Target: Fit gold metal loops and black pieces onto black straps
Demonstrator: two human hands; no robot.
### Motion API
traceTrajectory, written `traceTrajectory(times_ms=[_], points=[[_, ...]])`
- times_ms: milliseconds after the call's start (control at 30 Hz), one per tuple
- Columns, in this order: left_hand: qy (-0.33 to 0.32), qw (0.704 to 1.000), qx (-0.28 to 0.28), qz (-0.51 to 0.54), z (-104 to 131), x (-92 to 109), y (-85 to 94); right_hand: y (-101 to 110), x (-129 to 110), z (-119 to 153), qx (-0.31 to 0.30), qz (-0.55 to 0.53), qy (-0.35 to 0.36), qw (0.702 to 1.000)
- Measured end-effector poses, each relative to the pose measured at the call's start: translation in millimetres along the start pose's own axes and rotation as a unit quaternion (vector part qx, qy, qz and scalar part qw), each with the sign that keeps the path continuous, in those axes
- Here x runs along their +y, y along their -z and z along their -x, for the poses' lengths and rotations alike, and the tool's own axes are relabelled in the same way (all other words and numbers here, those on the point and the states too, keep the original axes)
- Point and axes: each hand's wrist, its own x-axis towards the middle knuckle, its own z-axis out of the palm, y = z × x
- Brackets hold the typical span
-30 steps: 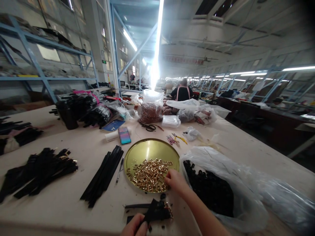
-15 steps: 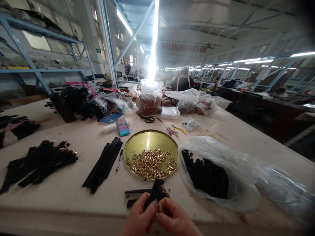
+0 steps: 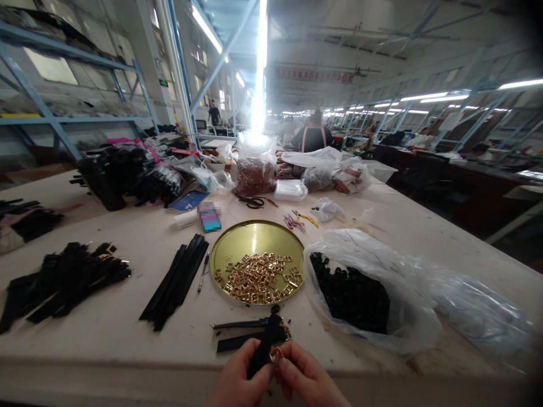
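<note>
Grip, left hand point(image 3: 244, 376): thumb and fingers together, clamped on a black strap point(image 3: 268, 342), near the bench's front edge.
Grip, right hand point(image 3: 303, 370): fingertips closed on a gold buckle point(image 3: 274, 355), just beside the strap; whether it is threaded, cannot tell.

On the bench point(image 3: 114, 353), left to right:
- Strap pile point(image 3: 72, 280), black, loosely heaped, gold fittings showing at its right end.
- Strip bundle point(image 3: 176, 282), black, flat, laid slantwise.
- Pen point(image 3: 204, 271), just beside the bundle, between it and the tray.
- Loose straps point(image 3: 240, 333), black, lying between tray and hands, partly hidden behind the held strap.
- Scissors point(image 3: 252, 202), dark-handled, beyond the tray.
- Round tray point(image 3: 237, 240), gold-coloured, rimmed; buckle heap point(image 3: 258, 277), gold, spread over its nearer part.
- Tool point(image 3: 306, 219), yellow-handled, beyond the tray to the right; exact type too small to tell.
- Plastic bag point(image 3: 413, 322), clear, open, beside the tray; holds small black pieces point(image 3: 352, 294).
</note>
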Motion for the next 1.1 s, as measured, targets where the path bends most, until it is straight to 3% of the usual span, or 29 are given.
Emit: traceTrajectory(times_ms=[100,200,300,400,533,833,1100], points=[[-0.037,0.996,0.017,-0.082,2,3,2.5,-3,9,-2,0.008,-0.022,0.001,1.0],[-0.055,0.989,0.002,-0.14,4,7,3.5,-10,14,-5,0.013,-0.02,0.002,1.0],[-0.05,0.985,-0.021,-0.164,5,7,3.0,-18,15,-5,0.012,-0.091,-0.021,0.996],[-0.034,0.986,-0.03,-0.163,4,5,4.0,-21,14,-5,0.018,-0.221,-0.096,0.97],[-0.043,0.986,0.021,-0.162,3,3,9.1,-18,11,-1,0.043,-0.339,-0.157,0.927],[-0.054,0.981,0.038,-0.183,6,-6,7.8,-17,8,5,0.069,-0.455,-0.151,0.875],[-0.043,0.982,0.015,-0.183,-2,-17,-6.7,-22,26,4,0.097,-0.445,-0.095,0.885]])
